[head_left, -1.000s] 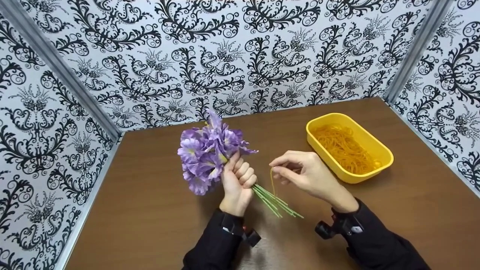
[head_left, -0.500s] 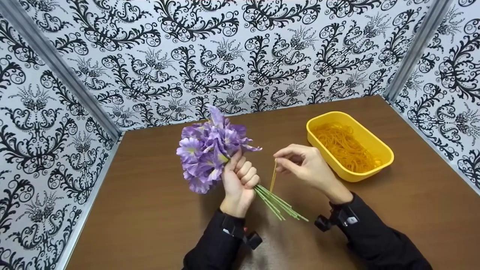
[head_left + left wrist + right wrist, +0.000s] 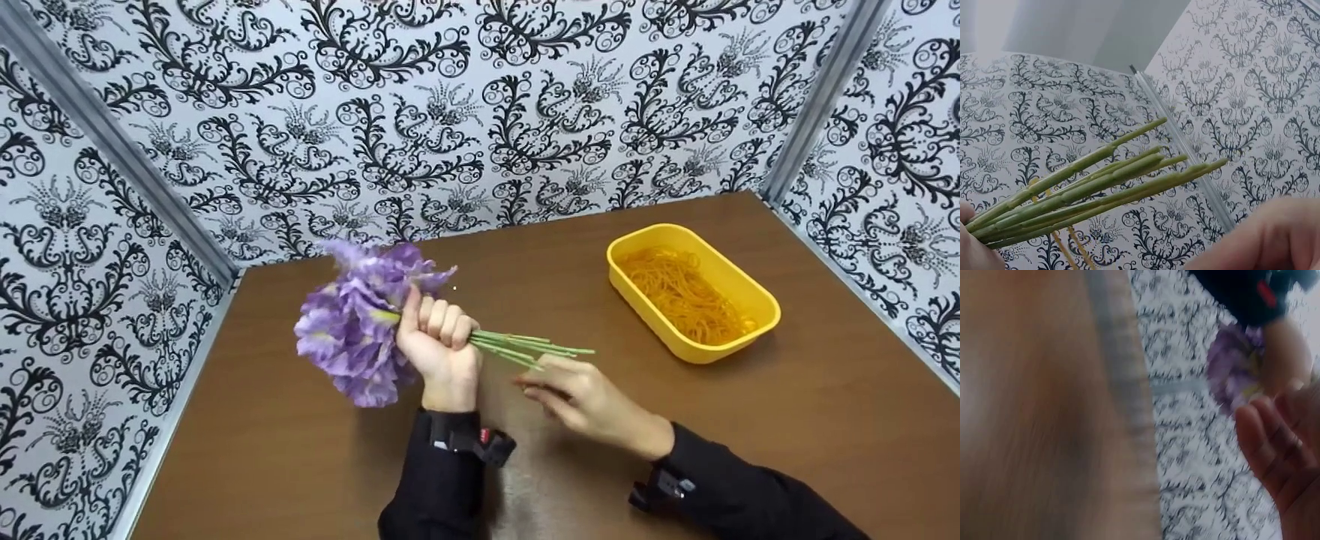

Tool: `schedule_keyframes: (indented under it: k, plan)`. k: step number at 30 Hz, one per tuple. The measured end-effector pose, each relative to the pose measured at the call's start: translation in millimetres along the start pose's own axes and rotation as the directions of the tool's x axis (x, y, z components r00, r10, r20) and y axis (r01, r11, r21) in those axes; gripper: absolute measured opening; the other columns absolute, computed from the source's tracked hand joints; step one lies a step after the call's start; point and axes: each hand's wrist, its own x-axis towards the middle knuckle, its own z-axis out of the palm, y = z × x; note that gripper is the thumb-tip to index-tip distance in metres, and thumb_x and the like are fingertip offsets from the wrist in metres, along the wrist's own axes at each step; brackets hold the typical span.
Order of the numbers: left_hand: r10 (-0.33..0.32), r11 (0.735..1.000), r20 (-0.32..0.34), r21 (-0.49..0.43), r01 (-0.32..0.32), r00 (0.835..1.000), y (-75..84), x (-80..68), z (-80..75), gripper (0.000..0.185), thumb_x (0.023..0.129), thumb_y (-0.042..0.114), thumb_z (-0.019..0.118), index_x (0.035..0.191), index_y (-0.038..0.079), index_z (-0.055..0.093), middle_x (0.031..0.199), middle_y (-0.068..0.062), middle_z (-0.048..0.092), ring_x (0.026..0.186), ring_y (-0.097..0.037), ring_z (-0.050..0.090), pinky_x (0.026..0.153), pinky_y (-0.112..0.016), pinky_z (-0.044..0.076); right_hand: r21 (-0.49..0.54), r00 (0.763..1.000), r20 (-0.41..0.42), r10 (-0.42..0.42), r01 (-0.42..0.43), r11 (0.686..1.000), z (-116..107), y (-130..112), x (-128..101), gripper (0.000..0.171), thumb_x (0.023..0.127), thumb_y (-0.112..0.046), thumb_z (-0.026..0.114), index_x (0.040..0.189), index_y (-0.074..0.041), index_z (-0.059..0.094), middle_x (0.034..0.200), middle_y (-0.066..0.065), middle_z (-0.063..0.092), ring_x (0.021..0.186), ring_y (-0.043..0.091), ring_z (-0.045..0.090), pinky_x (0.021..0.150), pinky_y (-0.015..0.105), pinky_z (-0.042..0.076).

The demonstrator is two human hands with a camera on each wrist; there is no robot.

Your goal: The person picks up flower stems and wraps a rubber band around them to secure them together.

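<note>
A bunch of purple artificial flowers (image 3: 349, 326) lies sideways in my left hand (image 3: 442, 345), which grips it just below the blooms. Its green stems (image 3: 1100, 180) jut out to the right of the fist. Over the stems, near the fist, runs a thin yellow rubber band (image 3: 1081, 248); its two strands hang down from them in the left wrist view. My right hand (image 3: 592, 401) is just below the stem ends, thumb and fingertips pinched together, apparently on the band's end. The right wrist view is blurred and does not show the band.
A yellow tub (image 3: 765, 319) stands at the right on the brown table (image 3: 300, 450), holding a heap of yellow rubber bands (image 3: 679, 296). Patterned black-and-white walls (image 3: 480, 112) enclose the table at the back and sides.
My left hand has shifted left and turned the flowers, so the stems now point nearly level to the right. My right hand has come down from above the stems to below them.
</note>
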Motion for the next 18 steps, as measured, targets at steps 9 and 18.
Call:
schedule_keyframes:
  k: [9, 18]
  plan:
    - [0.193, 0.933, 0.141, 0.280, -0.227, 0.971, -8.2, 1.8, -20.1, 0.048, 0.111, 0.020, 0.029, 0.065, 0.018, 0.014, 0.055, 0.008, 0.010, 0.046, -0.003, 0.006, 0.041, -0.017, 0.005, -0.030, 0.998, 0.059, 0.027, -0.025, 0.999, -7.5, -36.5, 13.3, 0.019, 0.095, 0.003, 0.066, 0.110, -0.009, 0.069, 0.097, 0.001, 0.066, 0.072, 0.003, 0.057, 0.064, 0.011, 0.048]
    - [0.016, 0.856, 0.268, 0.495, -0.152, 0.963, -14.5, -14.8, -28.3, 0.058, 0.098, 0.029, 0.064, 0.068, 0.016, 0.017, 0.058, 0.007, 0.012, 0.048, -0.004, 0.008, 0.043, -0.017, 0.005, -0.027, 0.986, -0.128, 0.104, -0.109, 0.994, -50.1, -38.4, 33.0, 0.028, 0.086, 0.016, 0.070, 0.105, -0.005, 0.069, 0.090, 0.006, 0.065, 0.057, 0.011, 0.057, 0.046, 0.011, 0.045]
